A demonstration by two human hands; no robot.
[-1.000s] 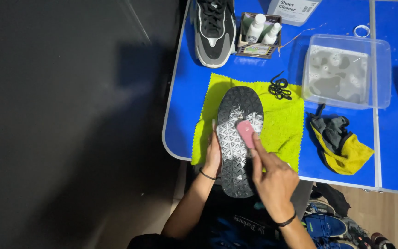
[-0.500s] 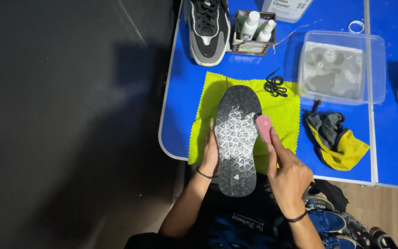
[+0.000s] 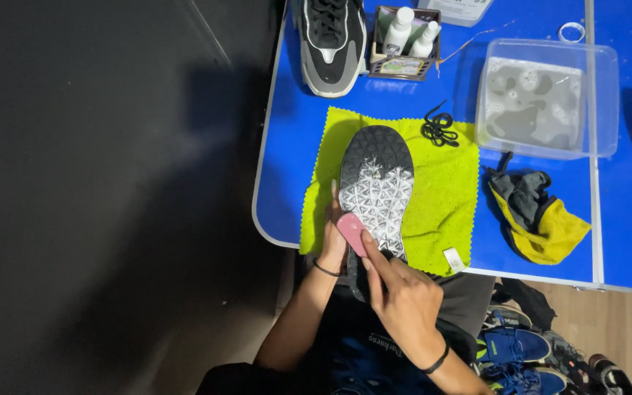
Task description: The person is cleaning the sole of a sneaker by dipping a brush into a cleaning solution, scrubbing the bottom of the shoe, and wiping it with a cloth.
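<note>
From the head camera, the left hand gripped the near left edge of an upturned shoe, its fingers closed around the side. The shoe's black and grey sole faced up over a yellow-green cloth on the blue table. The right hand pinched a pink eraser, pressing it against the sole's near left edge. Farther off lay black laces, another shoe and a clear water tub.

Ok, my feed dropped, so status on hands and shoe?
Left hand steadies the upturned shoe. Right hand presses a pink eraser on the sole's left edge. Shoe over yellow-green cloth; nothing obstructing.
</note>
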